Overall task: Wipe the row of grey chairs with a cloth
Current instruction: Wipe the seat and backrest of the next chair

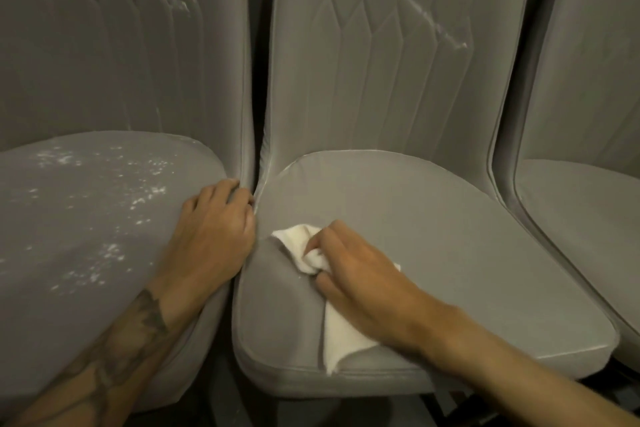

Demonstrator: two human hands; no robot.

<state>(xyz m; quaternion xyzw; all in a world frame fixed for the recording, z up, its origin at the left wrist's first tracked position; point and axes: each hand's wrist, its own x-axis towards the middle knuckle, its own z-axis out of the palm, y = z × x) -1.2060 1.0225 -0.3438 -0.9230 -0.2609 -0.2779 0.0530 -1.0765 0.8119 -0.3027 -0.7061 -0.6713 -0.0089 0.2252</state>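
Row: 3 grey padded chairs are seen side by side, the left chair (86,218), the middle chair (450,225) and the right chair (588,204), each with a stitched backrest.
Cloth (343,333): a white cloth is spread on the front left part of the middle chair's seat; one end is bunched under the fingers, and the other end is draped toward the seat's front edge.
Right hand (363,274): it is laid palm down on the cloth, and the bunched end is pinched between thumb and fingers.
Left hand (214,229): it is set on the right edge of the left chair's seat; the fingers are curled over that edge into the narrow gap between the 2 seats, so the edge is grasped.
Left forearm: a dark tattoo (149,312) is seen on it, and no words can be read in it.
White specks (145,198): they are scattered over the left chair's seat.
White streaks (433,24): a slanted streak is seen on the middle backrest, and a shorter one on the left backrest.
Right chair: only its left part is shown, at the frame's right edge.
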